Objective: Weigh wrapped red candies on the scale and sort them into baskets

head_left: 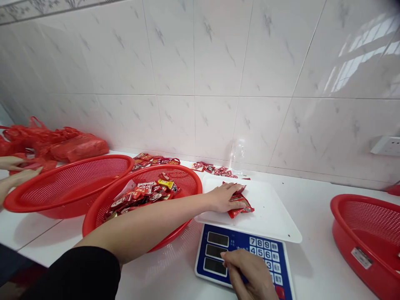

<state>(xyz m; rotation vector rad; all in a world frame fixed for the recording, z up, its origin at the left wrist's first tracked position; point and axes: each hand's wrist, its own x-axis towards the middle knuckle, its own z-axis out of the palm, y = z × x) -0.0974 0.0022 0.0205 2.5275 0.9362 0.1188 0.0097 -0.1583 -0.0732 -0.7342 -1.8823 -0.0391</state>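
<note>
My left hand (pixel 226 197) reaches across to a white scale tray (pixel 271 216), its fingers and thumb around some small red snack packets (pixel 245 208). Part of these packets is hidden under the palm. My right hand (pixel 251 273) is over the blue panel of the digital scale (pixel 212 229), fingers curled in, with nothing visible in them. It covers some of the number keys; the display windows look dark. Left of the scale, a red plastic basket (pixel 193 177) holds a heap of mixed wrapped snacks (pixel 146 191), partly behind my left forearm.
A second red basket (pixel 121 160) stands farther left, with another person's hands (pixel 18 177) beside it. Red plastic bags (pixel 71 143) are piled behind. Small packets (pixel 215 168) lie along the wall near a clear plastic container (pixel 239 154). Another red basket (pixel 340 216) is at right.
</note>
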